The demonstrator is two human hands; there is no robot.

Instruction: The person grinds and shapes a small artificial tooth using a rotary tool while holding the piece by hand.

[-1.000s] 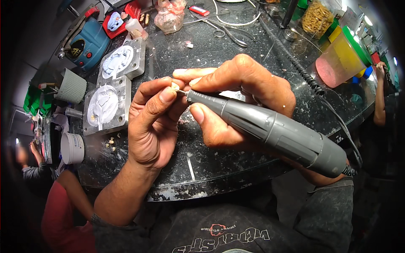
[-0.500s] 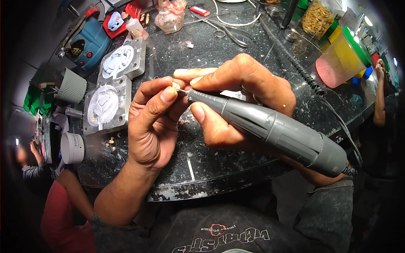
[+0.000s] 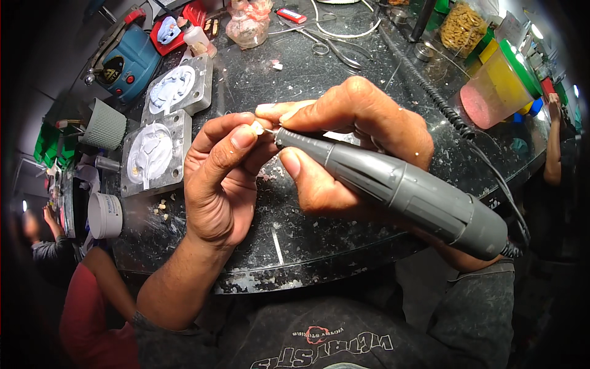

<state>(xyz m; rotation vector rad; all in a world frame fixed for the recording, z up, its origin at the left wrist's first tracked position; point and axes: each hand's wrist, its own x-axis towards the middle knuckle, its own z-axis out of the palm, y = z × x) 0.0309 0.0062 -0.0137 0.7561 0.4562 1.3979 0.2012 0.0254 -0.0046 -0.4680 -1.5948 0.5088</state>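
Observation:
Between its thumb and forefinger, my left hand (image 3: 220, 178) pinches a small cream-coloured artificial tooth (image 3: 257, 128). My right hand (image 3: 362, 129) is wrapped round a dark grey rotary handpiece (image 3: 399, 184), thumb below and forefinger above its narrow end. The handpiece's thin metal bit (image 3: 268, 130) points left and reaches the tooth; whether it touches cannot be made out. Both hands are raised over the worktop, with their fingertips close together. Left of my left hand lie two metal flask halves, one (image 3: 180, 147) with a white plaster mould (image 3: 150, 154), the other (image 3: 200, 92) with a bluish one (image 3: 172, 89).
Several loose teeth (image 3: 161, 209) lie by a white tub (image 3: 106, 215). Pliers and scissors (image 3: 335, 49) lie at the back of the black worktop (image 3: 319, 246). A green-lidded jar of pink powder (image 3: 501, 86) and the coiled cord (image 3: 424, 83) are at right. A blue machine (image 3: 126, 61) stands far left.
My left hand has shifted slightly left, and the tooth appears turned a little between the fingers. The handpiece has moved very slightly right. Both grips stay the same.

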